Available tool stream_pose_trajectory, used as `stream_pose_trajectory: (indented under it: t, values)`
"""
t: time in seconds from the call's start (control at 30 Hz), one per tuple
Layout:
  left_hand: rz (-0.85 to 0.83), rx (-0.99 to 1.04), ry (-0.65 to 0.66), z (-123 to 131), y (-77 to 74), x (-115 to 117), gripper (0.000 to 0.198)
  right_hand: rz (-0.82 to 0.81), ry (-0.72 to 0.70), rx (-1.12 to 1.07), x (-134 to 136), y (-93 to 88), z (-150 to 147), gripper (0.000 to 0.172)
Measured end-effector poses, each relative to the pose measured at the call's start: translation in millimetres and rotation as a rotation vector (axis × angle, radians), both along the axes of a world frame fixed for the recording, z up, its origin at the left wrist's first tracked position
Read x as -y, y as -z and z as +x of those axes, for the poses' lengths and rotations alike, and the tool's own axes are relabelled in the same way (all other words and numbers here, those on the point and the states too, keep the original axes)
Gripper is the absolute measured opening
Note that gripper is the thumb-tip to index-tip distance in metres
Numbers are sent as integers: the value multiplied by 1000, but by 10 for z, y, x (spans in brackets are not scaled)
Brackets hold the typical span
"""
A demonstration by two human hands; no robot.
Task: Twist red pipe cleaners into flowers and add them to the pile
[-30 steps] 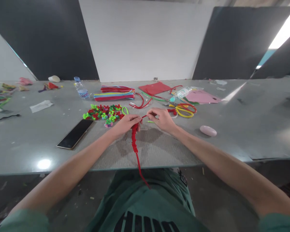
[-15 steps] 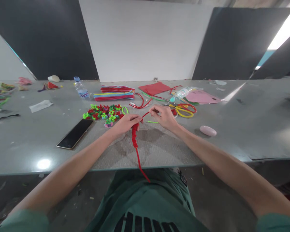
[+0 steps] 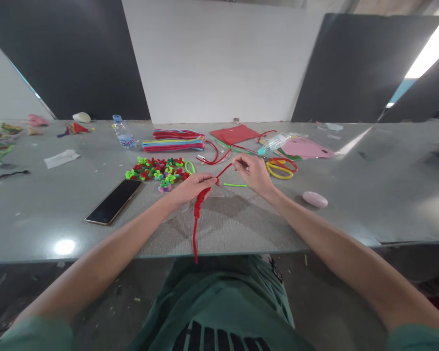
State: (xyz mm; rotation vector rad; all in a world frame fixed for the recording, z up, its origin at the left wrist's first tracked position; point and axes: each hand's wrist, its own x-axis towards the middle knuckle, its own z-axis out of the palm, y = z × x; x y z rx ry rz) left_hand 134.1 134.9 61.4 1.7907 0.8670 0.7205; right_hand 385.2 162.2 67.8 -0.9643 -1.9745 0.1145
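A red pipe cleaner (image 3: 196,214), partly coiled, hangs from my left hand (image 3: 190,187), which pinches its coiled upper part above the grey table (image 3: 241,224). My right hand (image 3: 253,171) grips the thin free end of the same pipe cleaner, stretched up and to the right. The lower tail dangles past the table's near edge. A short green pipe cleaner piece (image 3: 235,185) lies on the table between my hands.
Small pipe-cleaner flowers (image 3: 156,169) lie left of my hands, a phone (image 3: 114,202) nearer left. Behind are a striped pipe cleaner bundle (image 3: 173,143), a water bottle (image 3: 122,132), red felt (image 3: 234,133), pink paper (image 3: 304,146), yellow and red scissors (image 3: 280,166). A pink oval case (image 3: 315,199) sits right.
My right hand has moved right and away, drawing the red strand out straighter. The dangling tail has swung to the left.
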Motion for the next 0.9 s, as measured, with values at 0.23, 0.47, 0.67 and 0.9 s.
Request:
stream_pose_trajectory:
  t: [0.23, 0.47, 0.67, 0.9]
  values:
    - [-103, 116, -18, 24, 29, 11, 28, 1, 76, -61, -3, -34, 23, 23]
    - [-490, 352, 22, -33, 78, 3, 35, -15, 97, -117, -85, -2, 130, 19]
    - [-512, 398, 87, -58, 84, -1, 27, -16, 95, -123, -88, 35, 127, 20]
    - [-383, 370, 51, -21, 37, 3, 27, -10, 122, -129, -121, 42, 148, 23]
